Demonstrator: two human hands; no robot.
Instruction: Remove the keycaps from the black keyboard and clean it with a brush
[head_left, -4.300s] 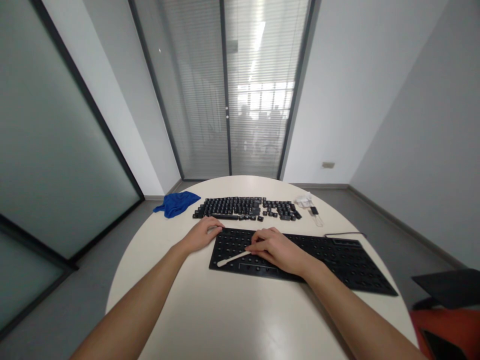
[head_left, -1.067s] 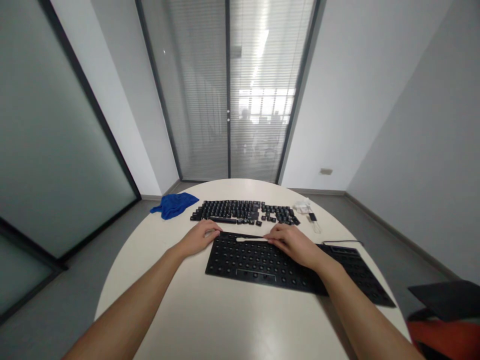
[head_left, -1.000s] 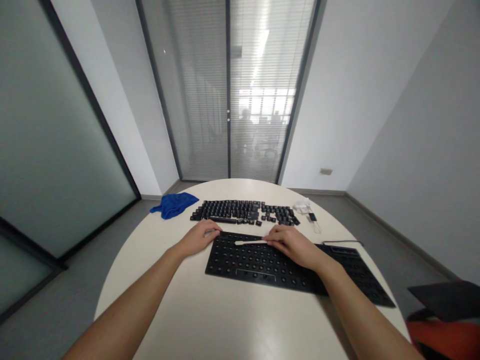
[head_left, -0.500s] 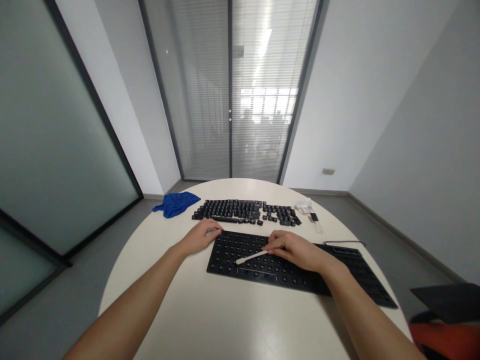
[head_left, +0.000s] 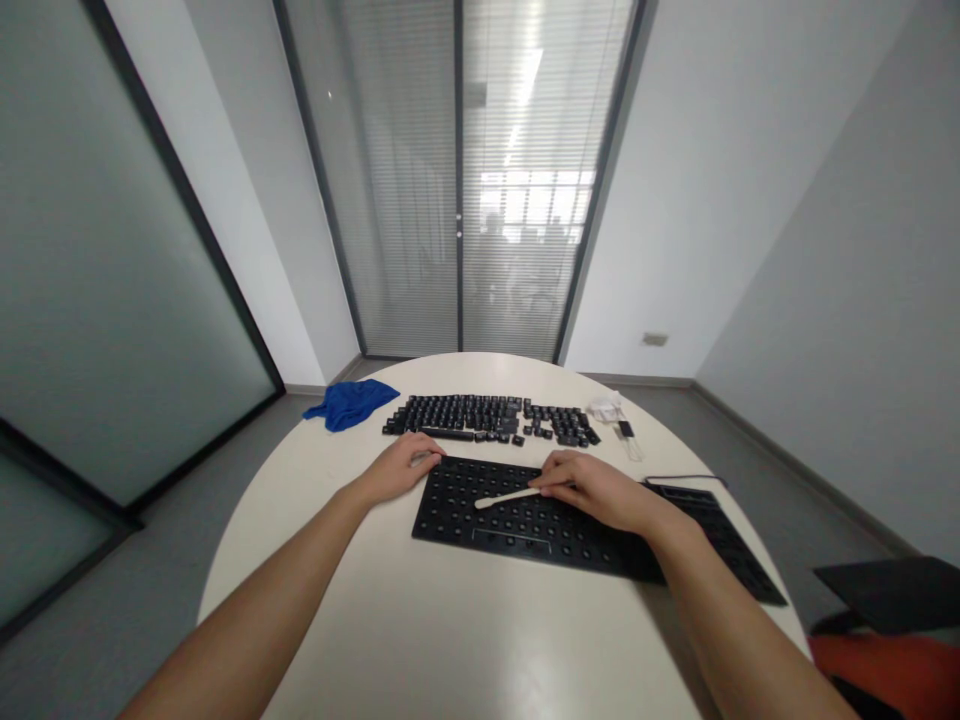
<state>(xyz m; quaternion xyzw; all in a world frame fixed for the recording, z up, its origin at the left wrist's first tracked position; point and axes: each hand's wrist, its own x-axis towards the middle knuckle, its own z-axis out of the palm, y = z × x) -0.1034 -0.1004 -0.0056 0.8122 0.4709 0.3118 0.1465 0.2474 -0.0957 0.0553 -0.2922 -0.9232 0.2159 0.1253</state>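
The white table (head_left: 465, 630) carries a keyboard base (head_left: 555, 526), black keycaps (head_left: 465, 412) and a blue cloth (head_left: 352, 404).

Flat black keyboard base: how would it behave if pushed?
The flat black keyboard base is probably stiff: its edges run straight. It's unlikely to roll or tip, lying low and wide. The thin dark cable at its far edge might drag.

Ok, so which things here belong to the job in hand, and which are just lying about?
Part of the job:
White stick, in the right hand
Black keyboard base, left hand at its corner
Loose black keycaps, probably, laid out beyond it

Apparently just lying about:
Blue cloth, left of the keycaps
Crumpled white thing, to their right
Small black-and-wire item, close by
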